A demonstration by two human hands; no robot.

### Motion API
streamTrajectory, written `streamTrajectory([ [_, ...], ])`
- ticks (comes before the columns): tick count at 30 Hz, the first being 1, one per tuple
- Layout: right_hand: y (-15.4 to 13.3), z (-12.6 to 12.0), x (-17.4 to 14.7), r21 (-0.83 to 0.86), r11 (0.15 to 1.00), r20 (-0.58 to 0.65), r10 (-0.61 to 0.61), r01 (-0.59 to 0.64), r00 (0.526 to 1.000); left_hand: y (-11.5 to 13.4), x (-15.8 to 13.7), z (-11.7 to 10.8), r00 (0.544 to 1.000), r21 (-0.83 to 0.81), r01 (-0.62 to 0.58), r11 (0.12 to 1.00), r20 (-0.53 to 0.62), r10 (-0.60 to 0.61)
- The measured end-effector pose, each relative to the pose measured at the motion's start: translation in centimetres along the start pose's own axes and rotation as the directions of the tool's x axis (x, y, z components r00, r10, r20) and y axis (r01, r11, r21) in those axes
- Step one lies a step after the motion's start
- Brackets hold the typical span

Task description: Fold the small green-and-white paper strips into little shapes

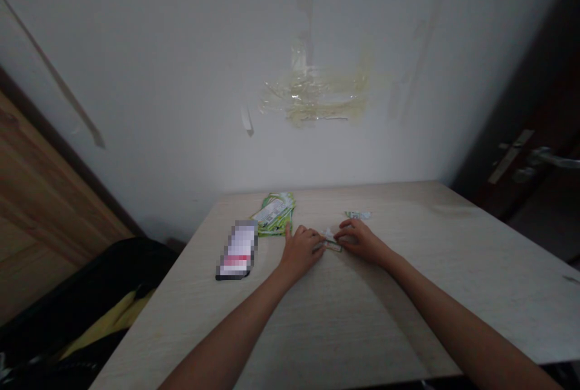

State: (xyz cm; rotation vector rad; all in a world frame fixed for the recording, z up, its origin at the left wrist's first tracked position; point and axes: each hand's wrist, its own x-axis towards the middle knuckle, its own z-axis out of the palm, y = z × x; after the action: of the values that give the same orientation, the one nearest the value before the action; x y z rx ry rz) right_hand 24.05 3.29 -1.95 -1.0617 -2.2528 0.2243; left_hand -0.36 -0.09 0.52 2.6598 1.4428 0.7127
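Observation:
A small folded piece of whitish paper or wrapper (pixel 333 246) lies on the table between my two hands. My left hand (pixel 301 251) reaches it from the left, with bent fingers pressing on its left end and the thumb sticking out apart. From the other side, my right hand (pixel 361 241) has its curled fingertips at the piece's right end. Part of the piece is hidden under the fingers, and its print is too small to read. Just beyond my right hand lies a thin green-and-white scrap (pixel 357 215).
A pile of green-and-white printed wrappers (pixel 275 215) sits at the table's back left. In front of it lies a phone (pixel 238 251) with a blurred screen. The pale wooden table (pixel 344 317) meets a taped wall (pixel 181 106). A dark door with a handle (pixel 553 157) stands right.

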Motion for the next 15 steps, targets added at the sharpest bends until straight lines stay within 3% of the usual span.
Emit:
streamTrajectory([
  [15, -2.6, -0.9, 0.2, -0.012, 0.999, 0.06, -0.033, 0.034, 0.998, -0.9, 0.3, -0.2, 0.998, -0.112, 0.031, 0.993, 0.057, -0.024],
])
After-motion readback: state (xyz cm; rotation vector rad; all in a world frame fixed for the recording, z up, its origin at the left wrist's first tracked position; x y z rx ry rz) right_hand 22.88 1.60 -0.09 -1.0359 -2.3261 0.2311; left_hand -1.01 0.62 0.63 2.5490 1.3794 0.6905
